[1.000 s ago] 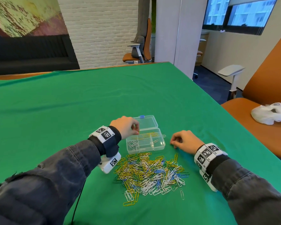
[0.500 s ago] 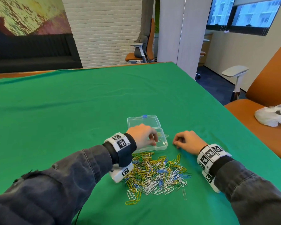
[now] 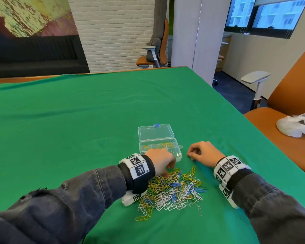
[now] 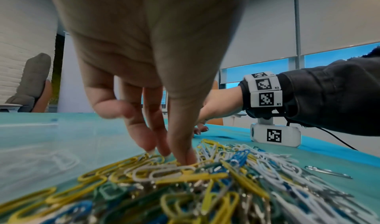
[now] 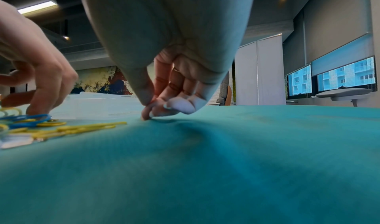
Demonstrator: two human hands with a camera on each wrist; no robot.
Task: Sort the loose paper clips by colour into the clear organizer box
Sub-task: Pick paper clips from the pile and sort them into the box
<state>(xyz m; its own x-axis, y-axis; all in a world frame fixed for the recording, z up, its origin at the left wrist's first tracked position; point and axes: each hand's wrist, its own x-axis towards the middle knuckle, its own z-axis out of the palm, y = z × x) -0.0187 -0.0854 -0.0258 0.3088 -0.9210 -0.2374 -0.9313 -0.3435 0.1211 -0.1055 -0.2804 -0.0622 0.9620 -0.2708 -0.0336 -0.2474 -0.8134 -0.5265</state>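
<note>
Since a second ago the left hand [image 3: 159, 160] has been brought back from over the clear organizer box [image 3: 178, 156] to the far edge of the paper clip pile [image 3: 173, 190], where its downward-pointing fingertips [image 4: 186, 156] are set among yellow and white clips; whether one is pinched cannot be told. The right hand [image 3: 203, 153] is kept to the right of the box, fingers curled with thumb and forefinger pressed together against the green cloth [image 3: 77, 129]. Yellow clips are seen in the box's far compartments, its lid [image 3: 156, 133] laid open behind it.
</note>
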